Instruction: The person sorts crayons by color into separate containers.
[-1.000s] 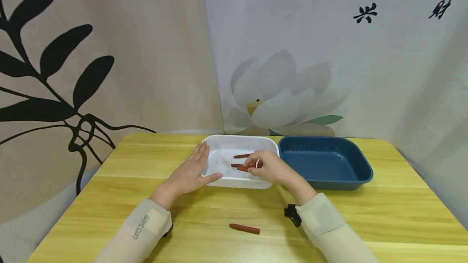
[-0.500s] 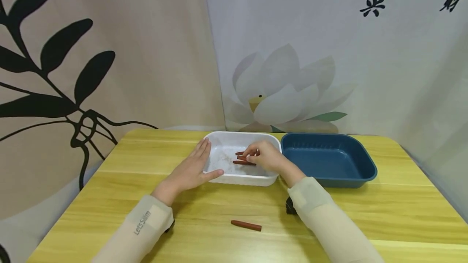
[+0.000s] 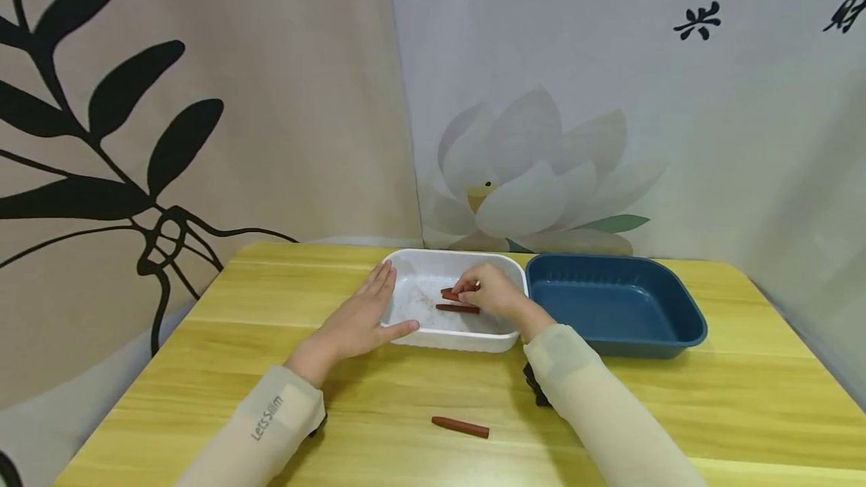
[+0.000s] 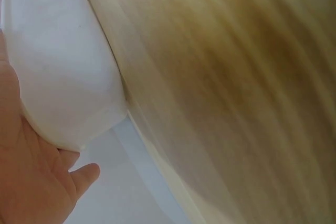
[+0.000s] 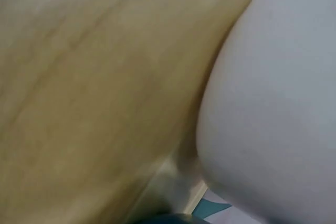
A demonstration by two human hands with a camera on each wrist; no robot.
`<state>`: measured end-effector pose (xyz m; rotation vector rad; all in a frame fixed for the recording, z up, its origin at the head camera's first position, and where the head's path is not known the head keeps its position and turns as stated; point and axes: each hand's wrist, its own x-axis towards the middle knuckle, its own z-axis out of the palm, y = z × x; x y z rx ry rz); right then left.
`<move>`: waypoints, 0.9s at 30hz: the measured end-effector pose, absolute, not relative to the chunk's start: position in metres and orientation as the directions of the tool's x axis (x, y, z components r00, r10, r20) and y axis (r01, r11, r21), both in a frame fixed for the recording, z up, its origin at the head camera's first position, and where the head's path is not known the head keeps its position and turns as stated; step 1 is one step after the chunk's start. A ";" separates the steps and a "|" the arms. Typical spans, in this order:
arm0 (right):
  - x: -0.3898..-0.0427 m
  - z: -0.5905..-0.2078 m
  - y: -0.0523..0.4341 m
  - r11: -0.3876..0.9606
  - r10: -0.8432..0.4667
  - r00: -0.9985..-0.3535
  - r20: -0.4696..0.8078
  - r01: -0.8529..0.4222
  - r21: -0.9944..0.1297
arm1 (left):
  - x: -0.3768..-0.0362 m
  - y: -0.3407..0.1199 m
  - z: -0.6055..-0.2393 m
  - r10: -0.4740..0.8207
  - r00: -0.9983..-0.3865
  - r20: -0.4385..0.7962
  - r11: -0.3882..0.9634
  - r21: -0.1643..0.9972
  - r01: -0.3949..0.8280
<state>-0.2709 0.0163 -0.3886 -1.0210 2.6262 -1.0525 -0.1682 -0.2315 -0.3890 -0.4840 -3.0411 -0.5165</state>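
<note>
My left hand (image 3: 358, 322) lies with straight fingers against the left end of the white tray (image 3: 440, 340), its thumb along the front rim. In the left wrist view, the left hand (image 4: 37, 166) touches the tray's outer wall. My right hand (image 3: 492, 291) reaches into the tray and pinches a reddish-brown, crayon-like stick (image 3: 449, 295) between thumb and fingers. Right behind that stick shows the tip of another, mostly hidden by the fingers. A third stick (image 3: 457, 309) lies in the tray nearer the front. The right wrist view shows no fingers.
A dark blue tray (image 3: 676, 340) stands against the white tray's right side. One more brown stick (image 3: 460, 427) lies on the wooden table (image 3: 379, 412) in front, between the forearms. A printed curtain hangs behind the table.
My right hand has moved farther back in the white tray with the pinched stick, from beside the front stick to beside the rear one. The left hand stays on the rim.
</note>
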 end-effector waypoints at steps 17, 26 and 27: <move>-0.256 -0.381 0.023 0.543 -0.634 -0.764 0.120 -0.550 -0.634 | -0.167 -0.232 -0.391 0.298 -0.952 0.065 0.894 0.331 0.302; -0.237 -0.367 0.034 0.543 -0.642 -0.753 0.141 -0.577 -0.609 | -0.167 -0.232 -0.389 0.299 -0.952 0.066 0.893 0.333 0.303; -0.234 -0.366 0.036 0.534 -0.648 -0.747 0.150 -0.586 -0.609 | -0.167 -0.232 -0.389 0.297 -0.953 0.063 0.893 0.336 0.301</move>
